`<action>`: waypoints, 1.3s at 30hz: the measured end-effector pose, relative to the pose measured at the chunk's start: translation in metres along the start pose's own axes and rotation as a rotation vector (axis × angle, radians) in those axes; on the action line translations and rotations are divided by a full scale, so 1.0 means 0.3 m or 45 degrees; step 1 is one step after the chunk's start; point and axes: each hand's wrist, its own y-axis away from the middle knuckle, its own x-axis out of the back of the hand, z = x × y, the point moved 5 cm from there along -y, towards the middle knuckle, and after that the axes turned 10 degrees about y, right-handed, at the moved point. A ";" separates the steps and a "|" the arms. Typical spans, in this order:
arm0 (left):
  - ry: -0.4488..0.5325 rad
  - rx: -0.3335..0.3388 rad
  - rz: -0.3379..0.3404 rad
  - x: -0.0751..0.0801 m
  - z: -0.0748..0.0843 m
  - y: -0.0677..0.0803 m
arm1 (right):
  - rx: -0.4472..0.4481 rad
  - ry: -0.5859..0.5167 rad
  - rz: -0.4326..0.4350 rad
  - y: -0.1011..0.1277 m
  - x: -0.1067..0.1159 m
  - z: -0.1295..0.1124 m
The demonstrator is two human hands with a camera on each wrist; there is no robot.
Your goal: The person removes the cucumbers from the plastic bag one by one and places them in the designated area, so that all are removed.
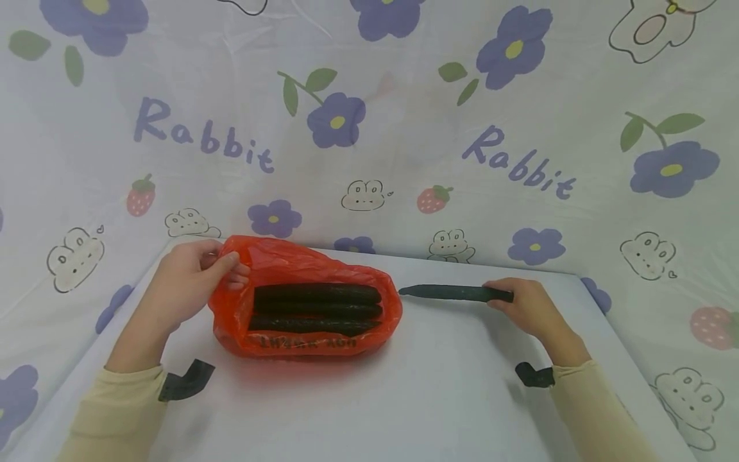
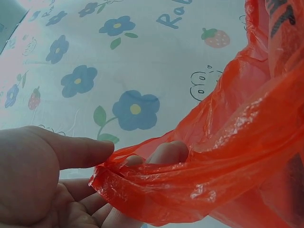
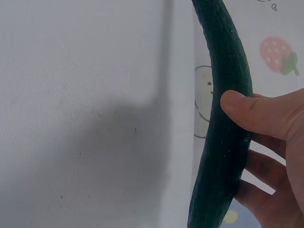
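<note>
A red plastic bag [image 1: 306,308] lies on the white table [image 1: 439,385] with its mouth open toward me, and three dark green cucumbers [image 1: 316,309] lie side by side inside it. My left hand [image 1: 193,276] pinches the bag's left rim [image 2: 142,173] between thumb and fingers, holding it up. My right hand [image 1: 528,305] grips another cucumber [image 1: 456,292] by its right end, level just above the table, its tip pointing left at the bag. In the right wrist view the thumb lies across that cucumber [image 3: 225,114].
A cloth printed with purple flowers, rabbits and strawberries [image 1: 369,128] hangs behind the table and drapes down both sides. The table's far edge runs just behind the bag and cucumber. Black wrist straps [image 1: 187,380] sit on both sleeves.
</note>
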 end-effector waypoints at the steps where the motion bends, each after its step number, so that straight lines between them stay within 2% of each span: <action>1: -0.001 0.002 0.000 0.000 0.000 0.000 | 0.001 0.004 -0.002 0.000 -0.001 0.000; 8: -0.003 0.011 0.000 -0.001 0.002 -0.002 | 0.002 -0.002 -0.031 -0.001 -0.014 0.006; 18: 0.005 0.003 -0.002 0.000 0.005 0.003 | -0.043 -0.007 -0.110 -0.002 -0.073 0.025; 39: -0.003 -0.025 -0.005 0.008 0.016 0.003 | -0.081 -0.013 -0.186 0.002 -0.100 0.005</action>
